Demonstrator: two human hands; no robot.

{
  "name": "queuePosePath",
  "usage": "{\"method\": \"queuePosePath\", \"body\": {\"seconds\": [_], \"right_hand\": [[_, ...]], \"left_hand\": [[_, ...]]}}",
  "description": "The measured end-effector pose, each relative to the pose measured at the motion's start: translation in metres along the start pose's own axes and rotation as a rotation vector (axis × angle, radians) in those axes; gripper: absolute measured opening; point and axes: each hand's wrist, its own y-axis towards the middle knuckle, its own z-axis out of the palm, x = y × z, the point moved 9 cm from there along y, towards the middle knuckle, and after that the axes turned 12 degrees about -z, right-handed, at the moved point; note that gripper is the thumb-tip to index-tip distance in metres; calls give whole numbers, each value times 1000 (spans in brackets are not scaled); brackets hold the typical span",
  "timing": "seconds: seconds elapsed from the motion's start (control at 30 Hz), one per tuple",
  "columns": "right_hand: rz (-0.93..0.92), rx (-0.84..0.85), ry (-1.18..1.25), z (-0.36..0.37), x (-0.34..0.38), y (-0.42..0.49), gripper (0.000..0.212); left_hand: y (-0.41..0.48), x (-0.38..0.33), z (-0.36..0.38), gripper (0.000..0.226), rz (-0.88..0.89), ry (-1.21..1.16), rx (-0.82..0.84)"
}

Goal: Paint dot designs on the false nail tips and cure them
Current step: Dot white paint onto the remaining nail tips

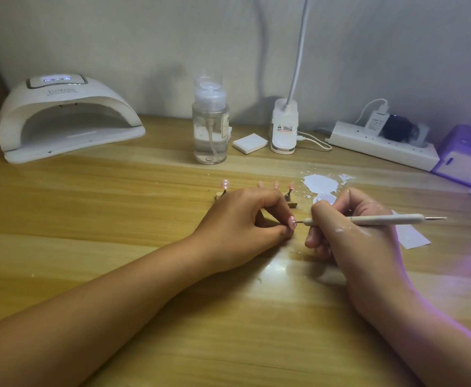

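Two hands are meeting near the middle of the wooden surface (pixel 117 205). The left hand (pixel 242 216) is lying knuckles up, its thumb and forefinger pinching a pink nail tip (pixel 376 221) that is already carrying small white dots. The right hand (pixel 354 233) is curling its fingers round a pale dotting tool (pixel 368 219), gripping it like a pen, and the fine metal point is touching the held nail tip. White smears are showing on the back of this hand.

Just behind the left hand, a small wooden stand (pixel 293 204) is holding more pink tips upright on pegs; the leftmost one (pixel 225 184) is showing white dots. A splash of white paint (pixel 321 182) is lying on the surface beside the stand, with a small round white pot (pixel 323 198) partly hidden by the right hand.

Far left at the back, a white curing lamp (pixel 66 115) is sitting with its mouth facing forward and its display glowing. A clear pump bottle (pixel 209 129), a stack of white pads (pixel 249 142), a desk lamp base (pixel 283 127) and a power strip (pixel 382 145) are lining the wall. A purple tissue box (pixel 463 155) is standing at the right edge.
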Motion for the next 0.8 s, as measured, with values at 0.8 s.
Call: {"method": "queuePosePath", "body": {"seconds": [0.8], "right_hand": [[-27, -97, 78, -8, -1, 1, 23]], "left_hand": [[0, 4, 2, 17, -28, -32, 18]]}}
